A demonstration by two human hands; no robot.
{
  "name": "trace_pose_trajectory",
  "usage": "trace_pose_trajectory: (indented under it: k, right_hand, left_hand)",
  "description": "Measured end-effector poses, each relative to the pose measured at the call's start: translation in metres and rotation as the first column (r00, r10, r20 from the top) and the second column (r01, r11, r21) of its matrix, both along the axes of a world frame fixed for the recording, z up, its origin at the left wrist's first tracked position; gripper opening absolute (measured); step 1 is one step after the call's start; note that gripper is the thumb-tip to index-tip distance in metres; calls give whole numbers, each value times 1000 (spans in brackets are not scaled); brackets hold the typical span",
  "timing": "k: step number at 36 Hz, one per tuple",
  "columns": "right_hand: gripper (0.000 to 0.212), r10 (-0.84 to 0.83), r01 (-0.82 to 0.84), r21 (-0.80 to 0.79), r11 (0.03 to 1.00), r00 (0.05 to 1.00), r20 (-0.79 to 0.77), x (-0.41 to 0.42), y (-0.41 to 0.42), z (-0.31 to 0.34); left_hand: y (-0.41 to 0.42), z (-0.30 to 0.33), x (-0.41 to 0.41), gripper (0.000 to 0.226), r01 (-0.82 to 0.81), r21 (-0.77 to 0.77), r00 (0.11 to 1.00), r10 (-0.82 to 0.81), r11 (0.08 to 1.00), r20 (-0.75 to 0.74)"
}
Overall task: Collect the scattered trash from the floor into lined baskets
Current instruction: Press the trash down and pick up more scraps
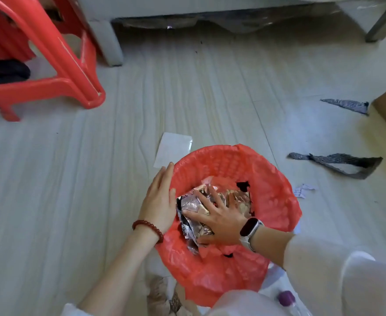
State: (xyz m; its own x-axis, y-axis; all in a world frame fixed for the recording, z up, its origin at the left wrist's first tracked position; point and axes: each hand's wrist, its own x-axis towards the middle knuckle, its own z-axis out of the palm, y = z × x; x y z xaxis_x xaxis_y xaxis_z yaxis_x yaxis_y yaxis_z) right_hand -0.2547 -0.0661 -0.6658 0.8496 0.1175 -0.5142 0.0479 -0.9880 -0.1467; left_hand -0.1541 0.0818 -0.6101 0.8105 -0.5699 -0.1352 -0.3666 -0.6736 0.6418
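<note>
Two hands at red-lined basket [276, 201], right hand [221, 221] covering foil wrappers [192, 208]

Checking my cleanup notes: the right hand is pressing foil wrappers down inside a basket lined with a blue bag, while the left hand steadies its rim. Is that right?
Not quite. The head view shows the bag lining the basket is red, not blue. The rest holds: the right hand presses the foil wrappers down, and the left hand rests against the rim.

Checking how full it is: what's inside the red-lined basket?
Crumpled silvery wrappers and dark scraps lie inside the red liner. The right hand presses on them, covering whatever is beneath; the left hand rests on the rim.
</note>
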Motion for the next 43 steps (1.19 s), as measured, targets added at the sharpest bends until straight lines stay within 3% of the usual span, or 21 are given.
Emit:
trace_pose_trajectory:
  k: [3,5,10,14,17,23,29,32,36,43]
  right_hand:
    - [89,116,-100,-158,982,989,96,8,6,-10]
    - [84,156,-113,-245,963,974,164,11,6,-23]
    - [82,196,-159,-221,962,968,154,11,9,-32]
    - [74,97,-100,-55,993,994,-56,8,4,-27]
    - [78,73,-73,-22,997,997,28,2,-1,-6]
    - [60,33,-29,-24,999,971,238,-29,-33,41]
    - [59,-146,168,-82,982,963,225,-67,-87,65]
    - [63,-310,317,-32,948,940,141,-86,-110,64]
    - [70,-562,563,23,826,826,-46,-93,-136,52]
    - [56,-580,588,-49,807,775,-252,-101,-159,-3]
  left_hand:
    - [-2,-6,-2,56,-70,-102,997,72,992,19]
    - [-1,-9,-2,56,-84,-124,996,84,989,1]
    - [-1,-10,-3,56,-107,-143,994,104,984,-27]
    - [-2,-5,-4,54,-148,-178,987,135,973,-83]
    - [-4,-2,-8,53,-193,-223,979,172,956,-111]
    - [-28,3,-20,52,-321,-263,944,285,910,-165]
    - [-85,9,-41,51,-343,-325,936,290,881,-201]
    - [-119,8,-57,51,-313,-356,944,247,880,-218]
    - [-153,-3,-76,51,-286,-335,942,200,898,-268]
    - [-168,-12,-89,50,-226,-323,959,152,919,-240]
